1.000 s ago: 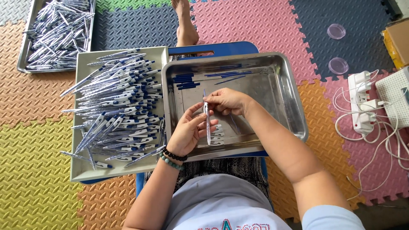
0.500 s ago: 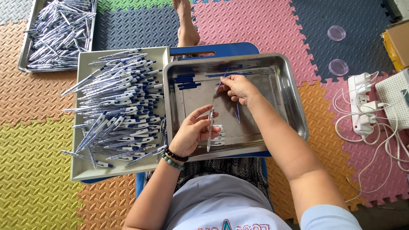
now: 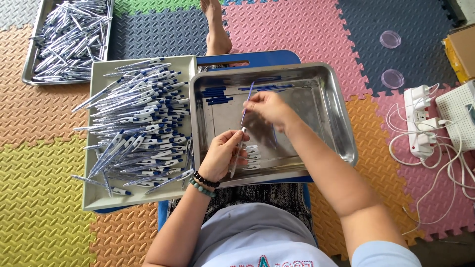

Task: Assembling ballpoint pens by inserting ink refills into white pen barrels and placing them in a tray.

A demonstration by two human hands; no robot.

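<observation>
head view: the left hand [image 3: 221, 154] is closed around a clear pen barrel [image 3: 237, 157], fingers curled and clamped on it, holding it nearly upright over the near part of the steel tray [image 3: 341, 123]. a dark bead bracelet [image 3: 204, 181] sits on that wrist. the right hand [image 3: 264, 108] is raised above the middle of the same tray, thumb and forefinger pinched together on a thin blue refill [image 3: 247, 101] that slants up from the barrel's top end toward the far side; whether the refill's lower tip is inside the barrel cannot be told. in the tray, a few more blue refills [image 3: 267, 88] lie along the far wall, short dark blue pieces [image 3: 216, 94] lie in the far left corner, and a small group of white clips [image 3: 252, 158] lies near the left hand. just beside the steel tray on the left, touching it, a pale tray [image 3: 94, 198] is piled with finished white-and-blue pens [image 3: 138, 123]. further off, at the upper left on the foam floor mats [image 3: 44, 217], a second metal tray [image 3: 29, 64] holds another heap of pens. on the right lie a white power strip [image 3: 419, 118] with cables and two round clear lids [image 3: 391, 59]. a bare foot [image 3: 216, 29] rests beyond the trays.
</observation>
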